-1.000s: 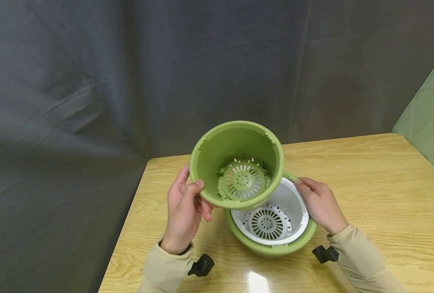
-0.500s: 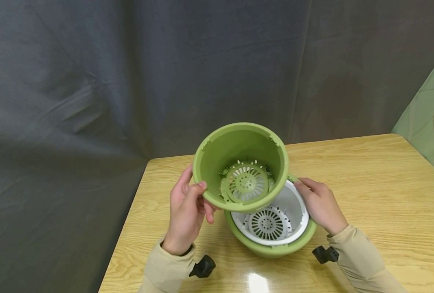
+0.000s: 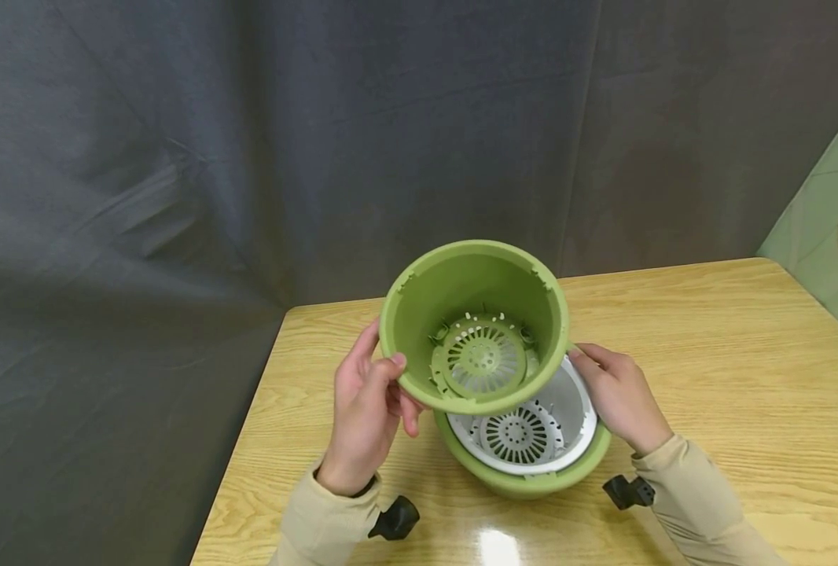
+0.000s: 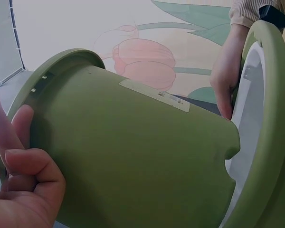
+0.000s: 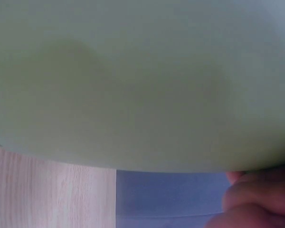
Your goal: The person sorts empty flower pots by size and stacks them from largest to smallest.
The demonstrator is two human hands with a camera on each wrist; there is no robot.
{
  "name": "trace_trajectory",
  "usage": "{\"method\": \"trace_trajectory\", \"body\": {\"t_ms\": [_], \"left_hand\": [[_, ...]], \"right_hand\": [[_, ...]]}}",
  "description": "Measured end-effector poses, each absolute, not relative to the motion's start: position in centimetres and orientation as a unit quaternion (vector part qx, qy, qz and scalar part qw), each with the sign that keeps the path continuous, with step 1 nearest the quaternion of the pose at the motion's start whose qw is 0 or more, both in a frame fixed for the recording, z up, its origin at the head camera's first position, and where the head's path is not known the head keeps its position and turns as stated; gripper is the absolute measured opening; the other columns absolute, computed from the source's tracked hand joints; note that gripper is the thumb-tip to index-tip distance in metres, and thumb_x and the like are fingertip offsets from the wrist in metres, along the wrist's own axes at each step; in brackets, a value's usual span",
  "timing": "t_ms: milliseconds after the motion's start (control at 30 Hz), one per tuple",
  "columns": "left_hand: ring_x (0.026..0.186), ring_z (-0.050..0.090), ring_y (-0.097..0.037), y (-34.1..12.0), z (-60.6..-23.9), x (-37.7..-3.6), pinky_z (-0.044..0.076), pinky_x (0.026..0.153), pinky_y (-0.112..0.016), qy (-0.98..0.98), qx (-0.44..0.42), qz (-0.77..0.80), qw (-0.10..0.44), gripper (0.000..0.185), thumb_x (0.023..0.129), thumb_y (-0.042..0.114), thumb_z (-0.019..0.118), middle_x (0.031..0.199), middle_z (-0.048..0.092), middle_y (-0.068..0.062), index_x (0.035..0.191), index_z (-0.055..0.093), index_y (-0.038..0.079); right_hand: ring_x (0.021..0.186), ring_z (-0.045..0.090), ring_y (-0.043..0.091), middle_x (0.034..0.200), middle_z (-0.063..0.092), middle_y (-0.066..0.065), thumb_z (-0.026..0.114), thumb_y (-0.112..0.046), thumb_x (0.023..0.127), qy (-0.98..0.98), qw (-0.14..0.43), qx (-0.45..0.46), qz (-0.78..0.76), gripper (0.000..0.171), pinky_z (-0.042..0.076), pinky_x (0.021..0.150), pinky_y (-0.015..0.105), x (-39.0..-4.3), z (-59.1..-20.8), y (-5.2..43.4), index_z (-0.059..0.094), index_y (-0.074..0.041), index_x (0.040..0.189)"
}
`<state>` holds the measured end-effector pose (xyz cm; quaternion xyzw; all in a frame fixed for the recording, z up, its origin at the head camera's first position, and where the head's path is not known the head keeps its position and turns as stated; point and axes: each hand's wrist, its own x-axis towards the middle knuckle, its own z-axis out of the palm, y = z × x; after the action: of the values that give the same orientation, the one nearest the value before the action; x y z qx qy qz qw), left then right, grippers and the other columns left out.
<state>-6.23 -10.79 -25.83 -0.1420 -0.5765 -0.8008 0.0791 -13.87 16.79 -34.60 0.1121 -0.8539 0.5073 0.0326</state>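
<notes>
My left hand (image 3: pixel 365 401) grips the rim of a green plastic flowerpot (image 3: pixel 461 283), thumb on the rim and fingers beneath. That pot is tilted with its mouth toward me and its slotted bottom showing. In the left wrist view its outer wall with a pale label (image 4: pixel 154 95) fills the middle, and its notched base sits at the mouth of the other pots. Below it, a white pot (image 3: pixel 571 393) is nested inside a larger green pot (image 3: pixel 525 487). My right hand (image 3: pixel 624 393) pinches the right rim of these nested pots. The held pot hides their upper left part.
The pots are over a wooden table (image 3: pixel 716 377). A dark grey curtain (image 3: pixel 419 141) hangs behind the table and along its left side. At the far right stands a green patterned panel (image 3: pixel 836 212). Black wrist cameras (image 3: pixel 395 519) sit below both hands.
My left hand has moved slightly to the right and down with the green flowerpot, covering more of the nested pots. My right hand and the nested pots have stayed in place.
</notes>
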Motion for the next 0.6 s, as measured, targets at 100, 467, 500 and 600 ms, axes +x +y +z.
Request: {"method": "trace_trajectory", "body": {"t_ms": [100,467,500,600], "left_hand": [[0.035,0.054,-0.005,-10.74,-25.82,-6.19,0.045,0.034,-0.019,-0.581,-0.143,-0.798,0.076,0.056,0.091,-0.002,0.037,0.059,0.066,0.000,0.146,0.030,-0.003],[0.036,0.055,-0.006,-10.65,-25.80,-6.03,0.047,0.036,-0.019,-0.587,-0.147,-0.794,0.065,0.056,0.091,-0.002,0.037,0.064,0.069,-0.002,0.146,0.030,-0.002],[0.036,0.055,-0.006,-10.63,-25.79,-6.02,0.047,0.036,-0.019,-0.587,-0.148,-0.793,0.064,0.056,0.091,-0.002,0.037,0.064,0.069,-0.003,0.147,0.030,-0.002],[0.037,0.055,-0.005,-10.62,-25.82,-5.98,0.047,0.036,-0.019,-0.585,-0.150,-0.795,0.055,0.057,0.091,-0.002,0.038,0.064,0.069,-0.002,0.147,0.028,-0.002]], "right_hand": [[0.064,0.068,0.019,0.091,0.072,0.018,0.034,-0.035,0.104,-0.852,0.034,0.115,0.509,0.049,0.056,0.057,0.028,-13.86,-34.61,16.78,0.058,0.000,0.129],[0.059,0.068,0.021,0.086,0.072,0.018,0.034,-0.036,0.104,-0.845,0.031,0.108,0.522,0.049,0.057,0.052,0.030,-13.90,-34.72,16.72,0.061,-0.002,0.127],[0.058,0.068,0.021,0.085,0.072,0.018,0.034,-0.037,0.104,-0.845,0.030,0.107,0.523,0.049,0.057,0.052,0.031,-13.90,-34.72,16.70,0.061,-0.002,0.127],[0.057,0.067,0.022,0.084,0.071,0.019,0.034,-0.037,0.104,-0.843,0.028,0.107,0.527,0.050,0.057,0.050,0.032,-13.89,-34.74,16.66,0.061,-0.002,0.126]]}}
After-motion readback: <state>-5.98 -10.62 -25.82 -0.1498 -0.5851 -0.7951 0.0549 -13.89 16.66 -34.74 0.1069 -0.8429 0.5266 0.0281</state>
